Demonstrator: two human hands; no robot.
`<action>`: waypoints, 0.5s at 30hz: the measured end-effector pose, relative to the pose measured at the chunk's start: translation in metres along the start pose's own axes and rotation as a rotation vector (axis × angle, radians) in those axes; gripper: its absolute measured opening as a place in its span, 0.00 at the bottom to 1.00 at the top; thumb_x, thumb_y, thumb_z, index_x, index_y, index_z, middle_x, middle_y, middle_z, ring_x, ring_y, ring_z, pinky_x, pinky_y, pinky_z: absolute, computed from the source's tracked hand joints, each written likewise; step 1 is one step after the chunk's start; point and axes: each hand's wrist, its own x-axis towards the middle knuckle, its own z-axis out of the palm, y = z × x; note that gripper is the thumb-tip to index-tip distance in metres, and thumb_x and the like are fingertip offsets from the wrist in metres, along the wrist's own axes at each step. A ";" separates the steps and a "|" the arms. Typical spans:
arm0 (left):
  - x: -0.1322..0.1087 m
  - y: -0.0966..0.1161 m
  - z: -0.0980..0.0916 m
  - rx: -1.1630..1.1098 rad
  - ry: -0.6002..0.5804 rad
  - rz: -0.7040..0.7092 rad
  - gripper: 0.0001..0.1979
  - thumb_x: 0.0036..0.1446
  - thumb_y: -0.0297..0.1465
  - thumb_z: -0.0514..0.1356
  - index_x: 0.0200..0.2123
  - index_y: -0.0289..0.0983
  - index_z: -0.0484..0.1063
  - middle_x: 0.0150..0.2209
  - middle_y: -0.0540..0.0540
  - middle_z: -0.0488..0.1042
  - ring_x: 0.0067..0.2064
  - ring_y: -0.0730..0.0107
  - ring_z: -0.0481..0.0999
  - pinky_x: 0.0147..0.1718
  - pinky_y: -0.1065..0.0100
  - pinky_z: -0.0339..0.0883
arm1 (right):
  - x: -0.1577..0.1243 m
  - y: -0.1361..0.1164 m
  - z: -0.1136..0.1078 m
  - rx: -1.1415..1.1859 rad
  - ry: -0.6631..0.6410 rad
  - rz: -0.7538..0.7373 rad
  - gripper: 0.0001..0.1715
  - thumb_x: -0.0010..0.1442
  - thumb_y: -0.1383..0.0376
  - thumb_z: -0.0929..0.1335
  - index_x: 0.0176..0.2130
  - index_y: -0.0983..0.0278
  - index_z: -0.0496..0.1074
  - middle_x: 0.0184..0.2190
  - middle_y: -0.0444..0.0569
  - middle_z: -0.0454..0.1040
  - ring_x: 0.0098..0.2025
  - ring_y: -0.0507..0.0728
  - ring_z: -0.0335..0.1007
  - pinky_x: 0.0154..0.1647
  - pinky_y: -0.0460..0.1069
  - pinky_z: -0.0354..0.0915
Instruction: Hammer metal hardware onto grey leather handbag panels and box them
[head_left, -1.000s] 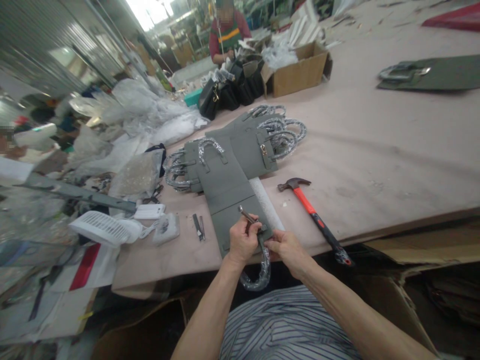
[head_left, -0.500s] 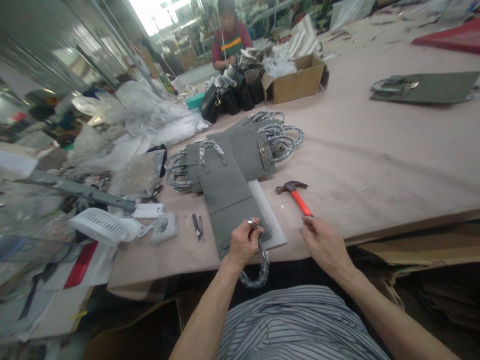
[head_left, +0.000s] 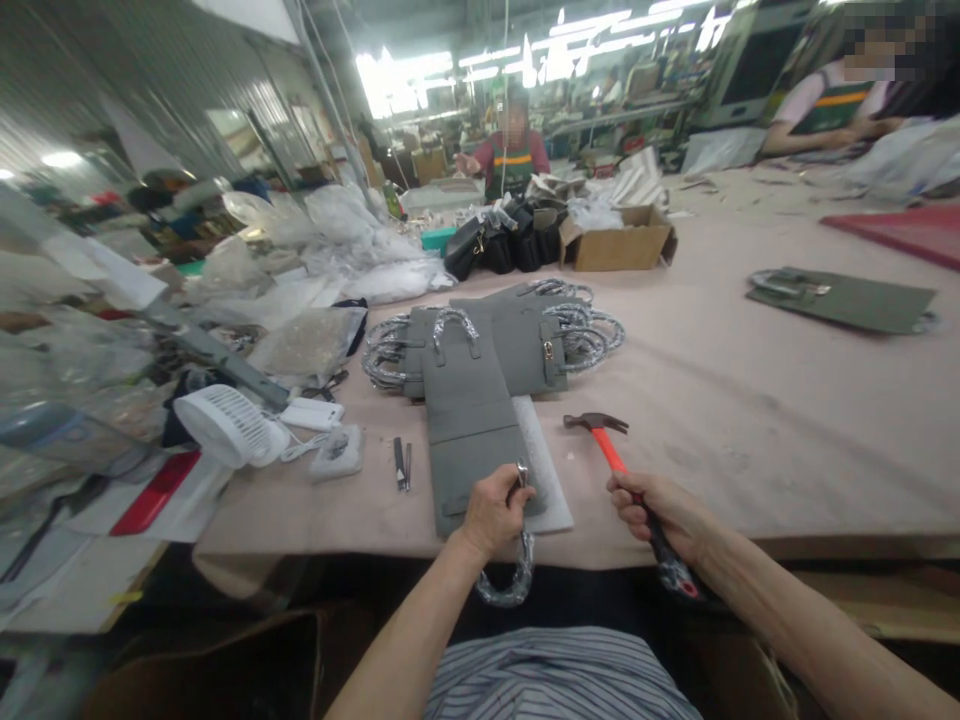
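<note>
My left hand (head_left: 495, 510) is closed around a short shiny metal tool (head_left: 523, 471), its top end showing above the fingers; the lower part is hidden. That hand rests over the near end of a grey bag panel (head_left: 471, 400) lying lengthwise on the table. A plastic-wrapped bag handle (head_left: 510, 588) hangs below the hand, past the table edge. My right hand (head_left: 656, 508) grips a claw hammer (head_left: 609, 450) by its red and black handle, the head pointing away from me. Under the panel's right side lies a white slab (head_left: 546, 465).
More grey bag panels (head_left: 517, 345) with wrapped handles are piled behind. Two slim tools (head_left: 403, 465), a white fan (head_left: 229, 425) and plastic bags (head_left: 322, 235) lie to the left. A cardboard box (head_left: 619, 245) and black bags (head_left: 502, 245) stand further back. Another grey panel (head_left: 847, 298) lies right.
My right hand has closed on the hammer's handle, where it was beside it before. The left hand keeps its hold on the metal tool. The view has tilted up, showing more of the room.
</note>
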 end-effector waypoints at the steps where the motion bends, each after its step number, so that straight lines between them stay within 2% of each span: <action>1: 0.000 0.000 0.000 -0.004 0.003 -0.002 0.04 0.61 0.27 0.61 0.39 0.39 0.74 0.38 0.46 0.81 0.40 0.65 0.81 0.43 0.66 0.75 | -0.012 -0.008 0.000 0.027 0.017 -0.038 0.10 0.62 0.57 0.59 0.32 0.59 0.59 0.22 0.37 0.54 0.16 0.48 0.46 0.15 0.44 0.50; 3: 0.000 -0.001 0.001 -0.010 0.006 0.001 0.04 0.60 0.27 0.61 0.39 0.39 0.74 0.38 0.46 0.81 0.40 0.65 0.81 0.43 0.67 0.74 | -0.037 -0.023 -0.001 0.040 0.112 -0.205 0.18 0.65 0.49 0.58 0.33 0.58 0.58 0.22 0.36 0.55 0.16 0.48 0.47 0.15 0.44 0.49; 4: 0.000 -0.001 0.001 -0.011 0.007 0.005 0.04 0.60 0.27 0.61 0.39 0.39 0.74 0.38 0.46 0.81 0.40 0.65 0.81 0.43 0.67 0.74 | -0.050 -0.028 -0.002 0.000 0.192 -0.334 0.20 0.65 0.46 0.59 0.33 0.58 0.59 0.21 0.37 0.57 0.17 0.49 0.50 0.15 0.45 0.50; 6: 0.000 -0.002 0.001 -0.010 0.008 0.012 0.04 0.60 0.27 0.61 0.39 0.39 0.74 0.38 0.46 0.80 0.40 0.65 0.80 0.42 0.68 0.73 | -0.069 -0.033 -0.004 -0.187 0.343 -0.606 0.21 0.66 0.45 0.60 0.32 0.58 0.61 0.20 0.39 0.60 0.18 0.51 0.55 0.18 0.46 0.53; 8: 0.000 -0.002 0.001 -0.001 0.004 0.014 0.04 0.60 0.27 0.60 0.38 0.39 0.74 0.37 0.46 0.80 0.39 0.65 0.80 0.42 0.68 0.73 | -0.079 -0.031 -0.007 -0.468 0.360 -0.787 0.20 0.66 0.47 0.61 0.31 0.58 0.62 0.17 0.40 0.62 0.18 0.52 0.57 0.19 0.48 0.51; 10: 0.000 -0.002 0.001 0.017 -0.006 0.016 0.03 0.60 0.27 0.60 0.38 0.39 0.74 0.35 0.46 0.79 0.38 0.65 0.80 0.40 0.68 0.73 | -0.083 -0.029 -0.012 -0.720 0.265 -0.844 0.20 0.66 0.50 0.61 0.28 0.58 0.62 0.15 0.41 0.63 0.16 0.53 0.56 0.19 0.49 0.47; 12: 0.000 -0.002 0.001 0.026 -0.016 0.018 0.03 0.60 0.27 0.60 0.38 0.39 0.73 0.35 0.46 0.79 0.38 0.64 0.80 0.40 0.68 0.73 | -0.089 -0.034 -0.019 -0.836 0.218 -0.853 0.20 0.67 0.50 0.61 0.27 0.57 0.62 0.14 0.41 0.63 0.14 0.53 0.55 0.19 0.50 0.46; 13: 0.000 -0.002 0.001 0.024 -0.019 0.017 0.03 0.60 0.27 0.60 0.38 0.39 0.73 0.36 0.46 0.79 0.38 0.64 0.80 0.40 0.68 0.72 | -0.094 -0.038 -0.023 -0.830 0.247 -0.860 0.21 0.67 0.49 0.61 0.28 0.57 0.62 0.14 0.41 0.63 0.14 0.53 0.55 0.19 0.50 0.46; 15: 0.000 -0.002 0.001 0.011 -0.023 0.013 0.04 0.61 0.27 0.60 0.38 0.39 0.73 0.37 0.45 0.80 0.39 0.64 0.80 0.41 0.67 0.72 | -0.107 -0.047 -0.029 -0.721 0.385 -0.895 0.21 0.69 0.47 0.60 0.32 0.56 0.64 0.16 0.41 0.64 0.16 0.53 0.58 0.19 0.50 0.50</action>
